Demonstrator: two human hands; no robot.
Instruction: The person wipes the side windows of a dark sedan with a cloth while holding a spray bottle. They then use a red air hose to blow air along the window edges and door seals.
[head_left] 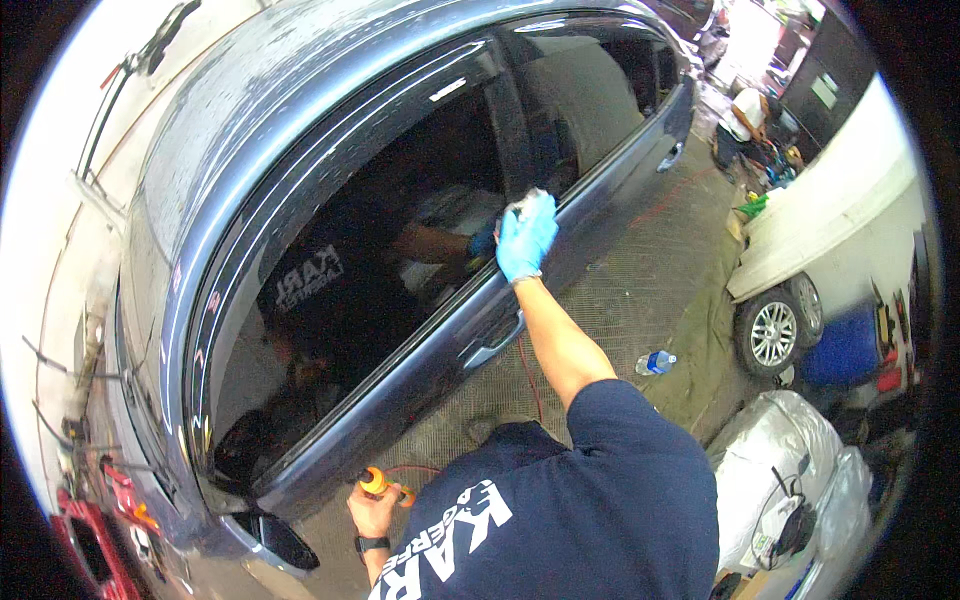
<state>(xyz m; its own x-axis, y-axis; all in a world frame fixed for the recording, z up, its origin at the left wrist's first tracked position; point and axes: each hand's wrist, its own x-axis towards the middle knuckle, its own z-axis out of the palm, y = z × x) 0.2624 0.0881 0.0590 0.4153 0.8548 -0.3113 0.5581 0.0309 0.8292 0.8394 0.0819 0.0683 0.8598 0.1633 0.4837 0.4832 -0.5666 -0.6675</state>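
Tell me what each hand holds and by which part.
Right hand, gloved blue, presses a bunched white cloth against the car window. Left hand grips an orange-tipped tool around its lower body.

Garage interior: grey textured floor [640, 290], white parked car with alloy wheel [772, 333], clear plastic bottle [655, 362], daylight beyond.

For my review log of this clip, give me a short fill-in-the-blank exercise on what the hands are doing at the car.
1. The right hand wears a ____ glove.
2. It presses a white cloth against the car's side ____.
3. The left hand holds an ____ tool.

Missing words: blue; window; orange
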